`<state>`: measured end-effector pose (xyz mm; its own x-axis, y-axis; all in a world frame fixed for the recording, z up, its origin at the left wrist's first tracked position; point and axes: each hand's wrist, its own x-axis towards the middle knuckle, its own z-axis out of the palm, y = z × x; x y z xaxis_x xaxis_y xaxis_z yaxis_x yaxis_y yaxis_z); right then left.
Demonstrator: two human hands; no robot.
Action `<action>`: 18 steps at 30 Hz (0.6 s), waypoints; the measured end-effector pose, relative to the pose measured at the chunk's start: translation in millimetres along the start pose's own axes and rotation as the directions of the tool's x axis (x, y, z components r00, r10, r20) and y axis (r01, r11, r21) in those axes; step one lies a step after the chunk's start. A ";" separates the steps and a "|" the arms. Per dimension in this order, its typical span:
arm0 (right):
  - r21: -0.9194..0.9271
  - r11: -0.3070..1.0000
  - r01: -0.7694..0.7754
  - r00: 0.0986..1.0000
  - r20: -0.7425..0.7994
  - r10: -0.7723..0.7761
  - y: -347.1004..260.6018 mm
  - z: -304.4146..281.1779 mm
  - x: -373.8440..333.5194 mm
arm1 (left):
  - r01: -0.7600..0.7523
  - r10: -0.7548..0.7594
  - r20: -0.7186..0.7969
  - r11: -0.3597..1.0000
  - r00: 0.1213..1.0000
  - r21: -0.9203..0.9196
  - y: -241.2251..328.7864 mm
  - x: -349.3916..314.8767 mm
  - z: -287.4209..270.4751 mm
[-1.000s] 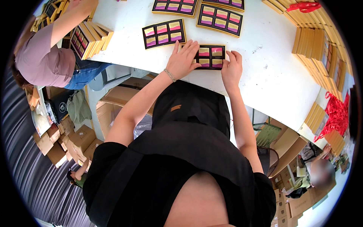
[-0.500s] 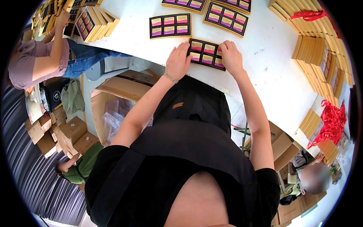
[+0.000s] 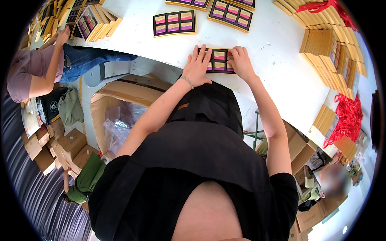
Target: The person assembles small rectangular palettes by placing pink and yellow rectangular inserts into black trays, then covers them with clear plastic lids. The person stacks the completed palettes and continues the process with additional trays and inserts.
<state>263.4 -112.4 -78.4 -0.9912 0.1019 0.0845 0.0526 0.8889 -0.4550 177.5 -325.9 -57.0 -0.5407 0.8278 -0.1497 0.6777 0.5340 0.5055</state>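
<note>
A shallow black tray box with gold edges (image 3: 219, 56) lies at the table's near edge, in front of my body. It holds small pink, purple and gold packets in two rows. My left hand (image 3: 196, 68) rests over its left end, fingers spread and stretched out, hiding that part. At the other end my right hand (image 3: 242, 64) has bent fingers closed on the box's right side. Just beyond lies a similar filled box (image 3: 175, 24), touched by neither hand.
More filled boxes (image 3: 230, 15) lie farther back on the white table (image 3: 277, 76). Gold boxes (image 3: 317, 42) are stacked at right, near red ribbon (image 3: 348, 116). An open carton (image 3: 100, 104) with clear plastic stands below left. One person (image 3: 40, 72) handles boxes at far left.
My left hand's fingers have spread and reach farther over the box. The box has turned to lie straighter before me. My right hand stays at its right end.
</note>
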 end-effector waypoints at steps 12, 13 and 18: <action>-0.103 0.989 -0.104 0.987 0.113 0.115 -3.8 -12.2 -15.0 | -0.117 0.119 -0.042 0.992 0.992 0.047 -11.3 13.5 11.6; -0.124 0.990 -0.060 0.990 0.122 0.075 -4.9 -13.9 -14.3 | -0.114 0.116 -0.049 0.993 0.992 0.044 -9.7 13.5 13.5; -0.219 0.975 -0.044 0.997 0.050 0.056 -7.0 -4.6 -26.2 | -0.078 0.080 -0.069 0.997 0.994 0.026 -4.6 9.6 17.4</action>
<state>289.5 -119.2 -73.3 -0.9915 0.1294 0.0148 0.1215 0.9599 -0.2526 177.9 -317.4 -75.6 -0.5181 0.8539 -0.0494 0.7305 0.4718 0.4938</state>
